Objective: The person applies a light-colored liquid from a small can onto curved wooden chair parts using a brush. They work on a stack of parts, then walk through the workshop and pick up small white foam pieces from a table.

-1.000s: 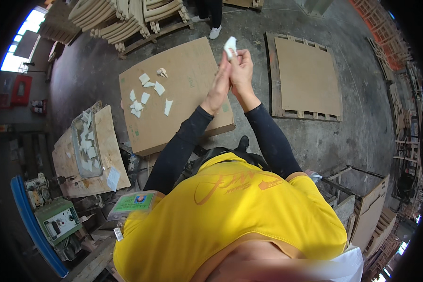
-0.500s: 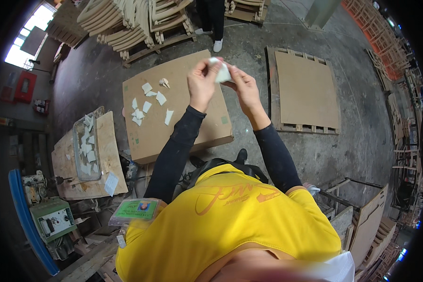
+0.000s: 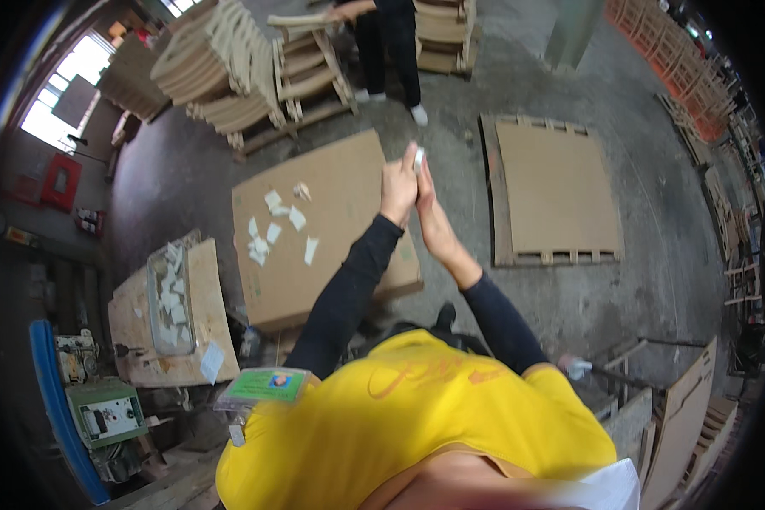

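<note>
A small white piece [image 3: 419, 159] of thin sheet, seen nearly edge-on, is pressed between my two hands, out over the far right edge of the cardboard-topped stack. My left hand [image 3: 399, 187] grips it with the fingers closed. Against its other side lies my right hand [image 3: 434, 223], fingers fairly straight and pressed together. Most of the piece is hidden by the hands. Several loose white scraps [image 3: 274, 232] lie scattered over the brown cardboard [image 3: 340, 183]. Among them at the far side is a small cream-coloured crumpled bit [image 3: 302, 191].
At left, a clear tray [image 3: 155, 297] of white scraps rests on a plywood board [image 3: 217, 314], beside a green machine box [image 3: 106, 412]. A cardboard-covered pallet [image 3: 561, 187] lies at right. Stacked wooden chair frames [image 3: 221, 59] and a standing person [image 3: 391, 59] are at the far side.
My hands have come together, turning the white piece from broad side to edge-on. The view has shifted, so the scene sits lower. A person's hand now shows on the chair frames.
</note>
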A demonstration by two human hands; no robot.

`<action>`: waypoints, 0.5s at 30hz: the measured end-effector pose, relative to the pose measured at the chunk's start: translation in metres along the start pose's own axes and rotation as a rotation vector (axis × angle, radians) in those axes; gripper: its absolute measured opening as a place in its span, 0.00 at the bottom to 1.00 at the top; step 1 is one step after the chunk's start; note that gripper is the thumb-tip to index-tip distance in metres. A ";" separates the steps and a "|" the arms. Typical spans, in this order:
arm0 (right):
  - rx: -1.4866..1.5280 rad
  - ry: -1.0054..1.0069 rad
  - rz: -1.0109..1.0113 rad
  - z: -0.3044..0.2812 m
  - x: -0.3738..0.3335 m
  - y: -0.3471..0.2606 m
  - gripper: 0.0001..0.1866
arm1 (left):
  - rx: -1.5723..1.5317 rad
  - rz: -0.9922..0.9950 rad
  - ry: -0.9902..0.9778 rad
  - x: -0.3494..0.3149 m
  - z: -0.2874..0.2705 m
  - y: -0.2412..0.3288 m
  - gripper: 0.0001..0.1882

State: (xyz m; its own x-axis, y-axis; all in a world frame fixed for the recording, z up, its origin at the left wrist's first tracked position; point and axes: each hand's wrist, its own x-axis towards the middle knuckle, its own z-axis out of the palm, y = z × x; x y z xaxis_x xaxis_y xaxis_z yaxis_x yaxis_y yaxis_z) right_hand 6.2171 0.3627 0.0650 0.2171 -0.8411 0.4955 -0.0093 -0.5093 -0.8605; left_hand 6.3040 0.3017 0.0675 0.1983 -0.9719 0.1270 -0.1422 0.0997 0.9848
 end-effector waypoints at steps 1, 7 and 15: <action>0.146 -0.014 0.114 -0.007 -0.005 0.006 0.40 | 0.035 0.030 0.000 0.003 0.007 -0.005 0.30; 0.747 0.168 0.343 -0.069 -0.007 -0.006 0.41 | -0.012 0.387 -0.329 -0.037 0.058 -0.013 0.22; 0.781 0.301 0.371 -0.098 -0.037 -0.007 0.39 | 0.365 0.332 -0.171 -0.034 0.113 0.017 0.11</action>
State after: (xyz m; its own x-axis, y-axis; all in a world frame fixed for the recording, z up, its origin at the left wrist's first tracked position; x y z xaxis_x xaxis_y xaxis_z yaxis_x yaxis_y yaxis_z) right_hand 6.1137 0.3799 0.0641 0.0674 -0.9939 0.0873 0.6592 -0.0213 -0.7516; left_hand 6.1850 0.3121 0.0666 -0.0718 -0.9245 0.3743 -0.5056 0.3572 0.7853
